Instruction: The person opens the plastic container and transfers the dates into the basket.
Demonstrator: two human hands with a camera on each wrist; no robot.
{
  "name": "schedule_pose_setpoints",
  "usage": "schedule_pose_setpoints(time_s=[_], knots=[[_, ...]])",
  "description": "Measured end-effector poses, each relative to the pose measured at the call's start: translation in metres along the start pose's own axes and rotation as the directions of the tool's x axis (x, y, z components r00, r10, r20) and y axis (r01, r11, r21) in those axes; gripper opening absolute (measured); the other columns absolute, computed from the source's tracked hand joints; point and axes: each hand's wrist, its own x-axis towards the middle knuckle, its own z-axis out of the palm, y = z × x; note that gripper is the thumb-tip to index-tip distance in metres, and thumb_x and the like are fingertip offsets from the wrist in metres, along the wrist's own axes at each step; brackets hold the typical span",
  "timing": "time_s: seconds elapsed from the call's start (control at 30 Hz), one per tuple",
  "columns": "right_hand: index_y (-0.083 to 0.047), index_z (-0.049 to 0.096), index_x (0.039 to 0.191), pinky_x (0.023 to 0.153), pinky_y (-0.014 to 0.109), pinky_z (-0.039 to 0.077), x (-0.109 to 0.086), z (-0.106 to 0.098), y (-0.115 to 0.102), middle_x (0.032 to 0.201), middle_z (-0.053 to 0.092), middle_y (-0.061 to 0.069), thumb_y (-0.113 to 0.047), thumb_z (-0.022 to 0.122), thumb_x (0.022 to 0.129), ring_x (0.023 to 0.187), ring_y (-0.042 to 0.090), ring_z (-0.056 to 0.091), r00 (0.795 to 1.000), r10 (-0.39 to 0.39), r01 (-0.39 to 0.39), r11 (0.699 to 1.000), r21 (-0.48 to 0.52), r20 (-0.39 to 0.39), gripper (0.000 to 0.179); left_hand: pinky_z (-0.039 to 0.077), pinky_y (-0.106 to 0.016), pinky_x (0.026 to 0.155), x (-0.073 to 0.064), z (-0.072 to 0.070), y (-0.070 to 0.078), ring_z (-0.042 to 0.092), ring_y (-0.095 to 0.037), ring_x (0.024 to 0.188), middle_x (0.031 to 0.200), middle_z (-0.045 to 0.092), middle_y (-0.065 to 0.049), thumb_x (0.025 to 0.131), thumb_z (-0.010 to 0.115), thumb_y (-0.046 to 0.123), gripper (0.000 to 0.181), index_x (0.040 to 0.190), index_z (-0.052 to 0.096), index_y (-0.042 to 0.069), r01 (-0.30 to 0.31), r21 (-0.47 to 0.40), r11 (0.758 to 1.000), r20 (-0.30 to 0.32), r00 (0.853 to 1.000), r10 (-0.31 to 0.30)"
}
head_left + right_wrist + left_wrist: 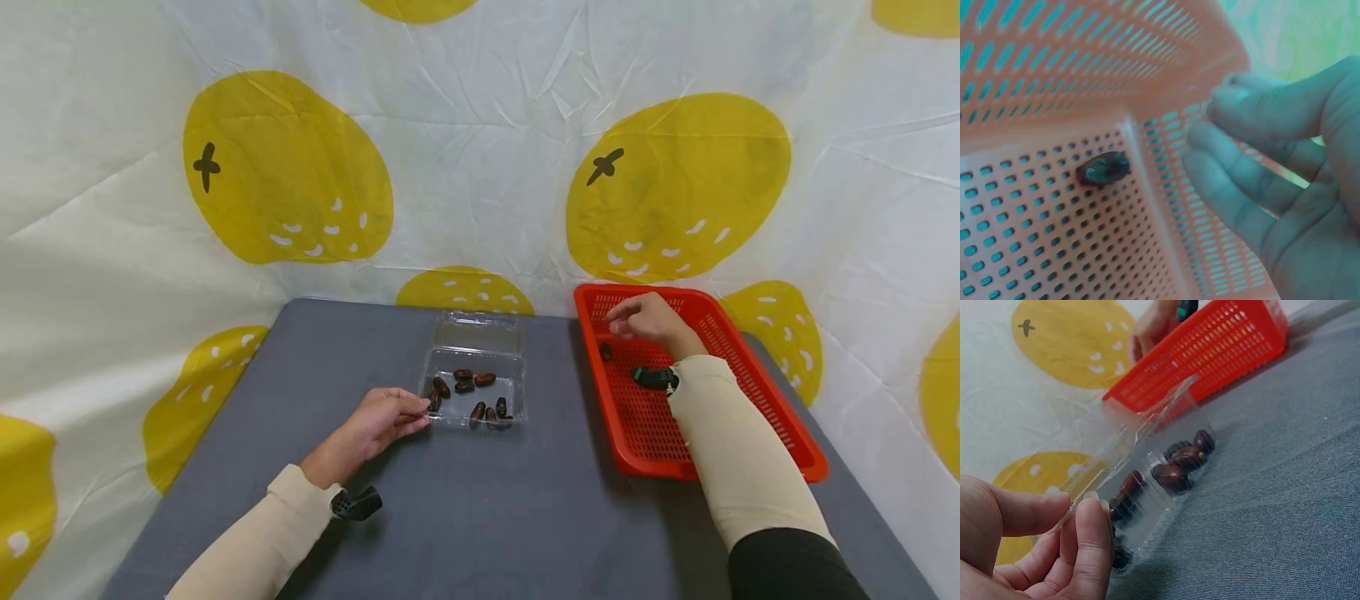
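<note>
From the head, an open plastic clamshell [477, 335] of dates [485, 379] is seen on a gray table [450, 517], gripped at its near left corner by the left hand [378, 421], while the right hand [652, 321] is held well apart over a red plastic basket [624, 417] containing a lone date [605, 351]. From the left wrist, the clamshell's edge is shown pinched between thumb and fingertips. From the right wrist, loosely bent fingers are pictured above the basket, near the date on its perforated floor.
</note>
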Motion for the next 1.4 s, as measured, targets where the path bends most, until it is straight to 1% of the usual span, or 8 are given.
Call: schedule_pose_setpoints(time_s=[0.13,0.2,0.47,0.6,0.87,1.07,1.2,1.4], knots=[[0.008,0.064,0.133,0.090,0.033,0.065,0.000,-0.001,-0.015,0.125,0.073,0.024,-0.008,0.066,0.100,0.099,0.019,0.073,1.000,-0.008,0.007,0.998,0.067,0.015,0.037,0.065,-0.023,0.072,0.000,-0.001,0.001,0.070,-0.013,0.077,0.098,0.074,-0.013,0.096,0.071,-0.002,0.012,0.105,0.068,-0.009,0.006,-0.010,1.000,-0.007,1.000,-0.006],[0.008,0.063,0.134,0.091,0.033,0.065,-0.001,-0.001,-0.022,0.125,0.073,0.023,-0.008,0.066,0.100,0.099,0.019,0.073,1.000,-0.004,0.002,0.995,0.096,0.020,0.037,0.065,-0.024,0.073,0.001,-0.002,0.001,0.070,-0.013,0.078,0.099,0.074,-0.013,0.095,0.072,-0.001,0.015,0.106,0.068,-0.010,0.009,-0.012,1.000,-0.008,1.000,-0.009],[0.011,0.063,0.132,0.090,0.032,0.065,-0.001,0.009,-0.049,0.106,0.079,0.006,-0.004,0.071,0.097,0.091,0.012,0.075,0.996,-0.069,0.054,0.968,0.244,0.055,0.039,0.065,-0.023,0.072,0.003,-0.002,0.000,0.070,-0.013,0.077,0.096,0.074,-0.012,0.097,0.069,-0.002,0.009,0.104,0.067,-0.008,0.013,-0.014,1.000,-0.013,1.000,-0.013],[0.010,0.064,0.131,0.088,0.032,0.066,0.001,0.015,-0.055,0.101,0.078,0.002,-0.004,0.074,0.094,0.088,0.011,0.075,0.995,-0.085,0.066,0.961,0.270,0.059,0.040,0.065,-0.023,0.072,0.004,-0.001,0.000,0.070,-0.013,0.077,0.095,0.074,-0.011,0.097,0.069,-0.002,0.012,0.106,0.066,-0.008,0.014,-0.009,1.000,-0.005,1.000,-0.014],[0.007,0.068,0.125,0.093,0.044,0.065,0.008,0.028,-0.073,0.106,0.078,0.008,-0.003,0.076,0.093,0.091,0.016,0.076,0.988,-0.137,0.114,0.959,0.260,0.072,0.035,0.065,-0.023,0.071,0.003,0.000,0.001,0.070,-0.013,0.076,0.093,0.072,-0.011,0.097,0.069,-0.001,0.011,0.105,0.066,-0.008,0.015,-0.013,1.000,0.000,1.000,-0.015],[0.007,0.070,0.123,0.091,0.039,0.066,0.010,0.040,-0.093,0.114,0.076,0.018,-0.002,0.076,0.092,0.091,0.017,0.075,0.981,-0.167,0.136,0.957,0.255,0.103,0.033,0.065,-0.023,0.071,0.004,-0.001,0.001,0.070,-0.013,0.076,0.091,0.072,-0.009,0.097,0.070,-0.001,0.012,0.105,0.067,-0.009,0.012,-0.011,1.000,0.002,1.000,-0.012],[0.007,0.071,0.122,0.085,0.032,0.065,0.012,0.051,-0.104,0.111,0.077,0.017,-0.003,0.078,0.091,0.089,0.016,0.074,0.973,-0.194,0.162,0.961,0.222,0.129,0.034,0.065,-0.023,0.071,0.003,-0.001,0.001,0.070,-0.013,0.076,0.092,0.072,-0.010,0.097,0.069,-0.001,0.011,0.105,0.067,-0.009,0.013,-0.005,1.000,0.007,1.000,-0.013],[0.005,0.072,0.119,0.085,0.032,0.064,0.017,0.065,-0.117,0.112,0.076,0.019,-0.003,0.079,0.089,0.089,0.017,0.072,0.963,-0.220,0.187,0.961,0.203,0.158,0.031,0.065,-0.023,0.071,0.003,0.000,0.003,0.071,-0.013,0.076,0.093,0.072,-0.011,0.098,0.069,-0.001,0.005,0.101,0.068,-0.005,0.019,-0.001,1.000,0.003,1.000,-0.019]])
